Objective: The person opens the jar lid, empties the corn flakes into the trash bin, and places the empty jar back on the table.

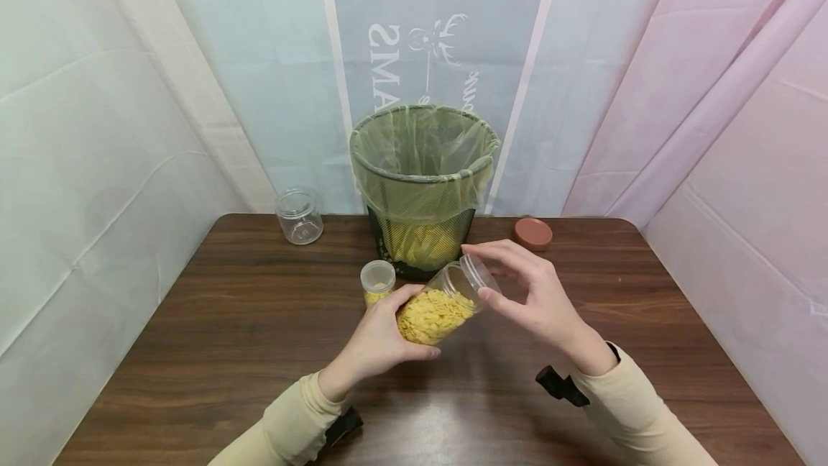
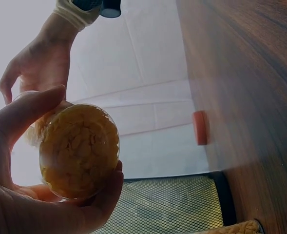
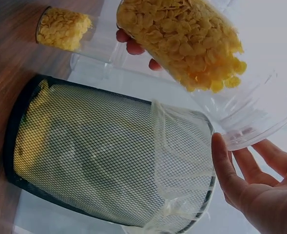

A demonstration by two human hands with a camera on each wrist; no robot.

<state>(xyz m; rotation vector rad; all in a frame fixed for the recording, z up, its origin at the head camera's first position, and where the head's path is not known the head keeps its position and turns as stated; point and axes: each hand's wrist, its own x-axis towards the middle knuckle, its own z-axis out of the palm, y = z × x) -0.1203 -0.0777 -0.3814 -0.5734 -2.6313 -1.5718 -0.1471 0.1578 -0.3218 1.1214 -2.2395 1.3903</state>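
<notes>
My left hand grips a clear jar partly filled with yellow flakes. The jar is tilted, its mouth up and to the right. At that mouth, my right hand pinches a clear round lid between thumb and fingers. Whether the lid is seated on the rim, I cannot tell. In the left wrist view, the jar's bottom faces the camera. The right wrist view has the flakes slanting toward the lid. Just behind my left hand stands a smaller clear container of yellow flakes, its lower part hidden.
Beyond the hands, a black mesh bin lined with a translucent bag has yellow contents near its bottom. A clear jar stands back left on the wooden table. A reddish-brown round lid lies back right. Fabric walls surround the table.
</notes>
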